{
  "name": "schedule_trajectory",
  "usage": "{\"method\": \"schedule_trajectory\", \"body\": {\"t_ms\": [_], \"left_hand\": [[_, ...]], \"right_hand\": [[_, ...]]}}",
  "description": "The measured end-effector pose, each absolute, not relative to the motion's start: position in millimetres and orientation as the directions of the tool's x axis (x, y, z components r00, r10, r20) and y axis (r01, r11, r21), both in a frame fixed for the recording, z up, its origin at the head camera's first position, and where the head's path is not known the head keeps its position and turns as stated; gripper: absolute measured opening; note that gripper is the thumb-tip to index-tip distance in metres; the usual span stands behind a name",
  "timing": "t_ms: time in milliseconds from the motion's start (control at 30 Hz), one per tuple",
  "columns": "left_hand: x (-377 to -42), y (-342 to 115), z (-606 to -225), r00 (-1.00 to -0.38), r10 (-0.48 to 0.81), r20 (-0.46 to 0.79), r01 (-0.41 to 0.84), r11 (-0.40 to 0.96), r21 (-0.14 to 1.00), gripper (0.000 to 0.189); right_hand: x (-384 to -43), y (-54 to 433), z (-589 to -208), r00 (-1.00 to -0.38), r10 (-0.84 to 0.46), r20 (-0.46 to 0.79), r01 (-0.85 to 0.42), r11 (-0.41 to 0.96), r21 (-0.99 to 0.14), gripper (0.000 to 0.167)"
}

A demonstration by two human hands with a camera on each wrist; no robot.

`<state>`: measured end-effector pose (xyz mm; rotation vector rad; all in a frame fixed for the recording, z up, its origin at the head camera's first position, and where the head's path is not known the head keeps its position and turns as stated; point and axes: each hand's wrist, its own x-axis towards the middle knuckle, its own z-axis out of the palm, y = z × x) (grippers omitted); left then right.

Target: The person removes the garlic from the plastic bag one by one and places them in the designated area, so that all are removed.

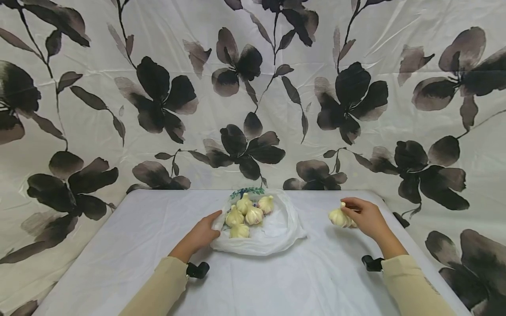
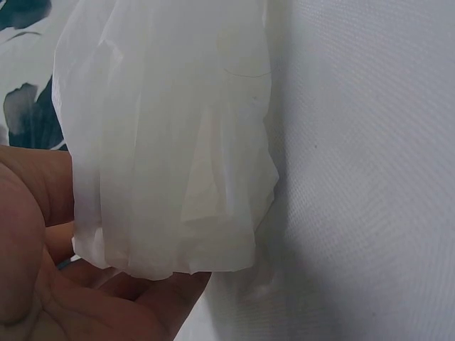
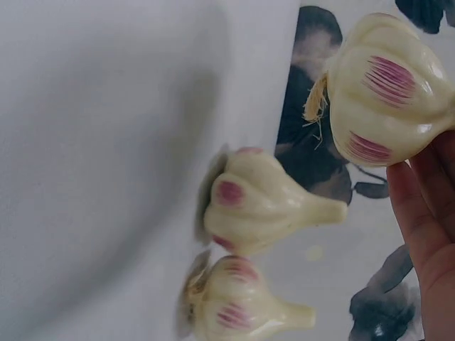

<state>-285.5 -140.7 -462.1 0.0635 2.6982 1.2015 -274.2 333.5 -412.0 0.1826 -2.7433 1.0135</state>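
A white plastic bag point(image 1: 276, 243) lies with its mouth spread open on the table, several garlic bulbs point(image 1: 254, 215) clustered in its left part. My left hand point(image 1: 202, 232) grips the bag's left edge; in the left wrist view the thumb and fingers point(image 2: 178, 302) are partly hidden by the plastic point(image 2: 170, 142). Off to the right, my right hand point(image 1: 367, 219) holds a garlic bulb point(image 3: 387, 89) by its stem, root end down. Close by, two purple-streaked garlic bulbs point(image 3: 266, 202) stand on the table in the right wrist view, lower than the held one.
A white cloth point(image 1: 284, 285) covers the table. Behind it hangs a pale sheet point(image 1: 292, 131) printed with dark flowers. Black wrist cameras point(image 1: 197, 270) sit on both wrists, below beige sleeves. The table's right edge runs close to the right forearm.
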Motion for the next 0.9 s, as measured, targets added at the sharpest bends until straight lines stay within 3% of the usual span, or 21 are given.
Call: {"method": "schedule_trajectory", "body": {"t_ms": [900], "left_hand": [[-284.9,-140.2,-461.5,-0.98,0.122,-0.16,-0.042,0.654,0.756,0.079]], "right_hand": [[-272.3,374.5,-437.9,-0.973,0.013,0.232,-0.139,0.768,-0.625,0.042]]}}
